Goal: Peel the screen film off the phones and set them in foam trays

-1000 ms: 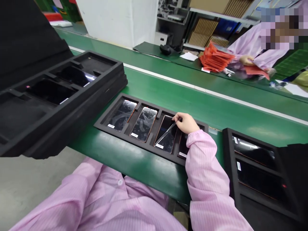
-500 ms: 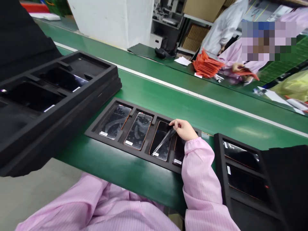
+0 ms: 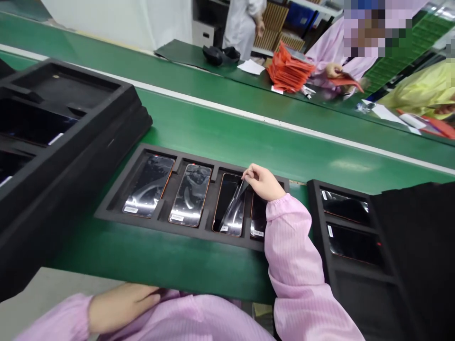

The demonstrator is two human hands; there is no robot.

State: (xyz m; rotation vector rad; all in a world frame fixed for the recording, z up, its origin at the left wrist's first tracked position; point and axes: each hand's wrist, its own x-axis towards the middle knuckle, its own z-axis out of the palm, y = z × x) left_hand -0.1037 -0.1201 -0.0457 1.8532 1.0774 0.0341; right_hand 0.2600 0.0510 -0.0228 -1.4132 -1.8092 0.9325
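My right hand (image 3: 263, 182) pinches the upper end of a clear film (image 3: 234, 202), between thumb and fingers. The film is partly lifted off a smartphone (image 3: 222, 206) in the black foam tray (image 3: 159, 220), its lower part still against the screen. Two phones lie to its left, a nearer one (image 3: 191, 194) and a farther one (image 3: 149, 184), both with shiny film and small white labels. Another phone (image 3: 258, 220) is partly hidden behind my right wrist. My left hand (image 3: 122, 305) rests low at my waist by the table edge, fingers stretched out and partly out of sight, apparently holding nothing.
Stacked black foam trays (image 3: 131, 109) with phones stand at the left. Another foam tray (image 3: 320, 265) with two phones lies at the right. Across the green table (image 3: 199, 118) are a pile of red-orange pouches (image 3: 287, 68), papers (image 3: 250, 67) and co-workers, one holding a red-orange pouch.
My view has shifted, so the tray appears further left. My left hand has come into view at the lower left. My right hand still holds the film, which stays partly lifted.
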